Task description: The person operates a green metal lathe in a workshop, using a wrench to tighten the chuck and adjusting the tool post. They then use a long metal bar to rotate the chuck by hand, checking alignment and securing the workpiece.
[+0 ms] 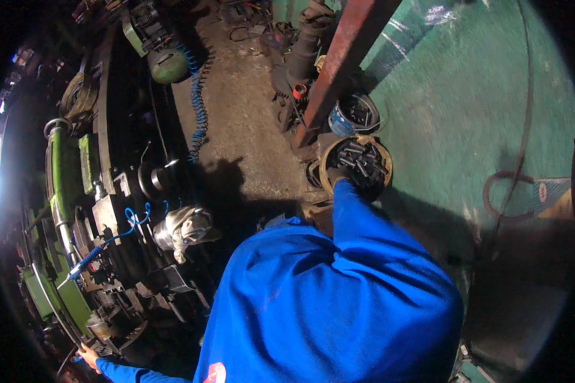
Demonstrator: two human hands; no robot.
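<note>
Blue sleeves and the back of a blue work shirt fill the near field, from 6 o'clock up to centre. Right hand (pixel 340 175), apparently gloved and dark, reaches out at about 1 o'clock into a round bucket (pixel 326 167) packed with short dark metal cylinders (pixel 358 158); the hand sits at the bucket's near-left rim, down among the pieces. Cannot tell whether its fingers have closed on a piece or are only resting on the heap: dark on dark. Left hand (pixel 88 357) is far out at 7 o'clock, low in the picture beside the green machine (pixel 62 172), at the near end of a long thin rod or lever (pixel 56 306); it looks closed round it, though only part of the hand shows.

Judgement on the reach: take one cylinder from the top of the heap, clear of the rim, fingers round its body so it does not slip back, and keep the left hand steady while the body is twisted away from the machine.

Hard to make out:
- second bucket (pixel 353 116), blue-walled, at 12 to 1 o'clock behind a rusty post (pixel 342 60); contents dark, likely similar pieces.
- rag-wrapped part (pixel 188 228) on the machine; what lies under the cloth is hidden.
- coiled blue air hose (pixel 198 112); far end lost in shadow.
- picture's rim is black all round.
</note>
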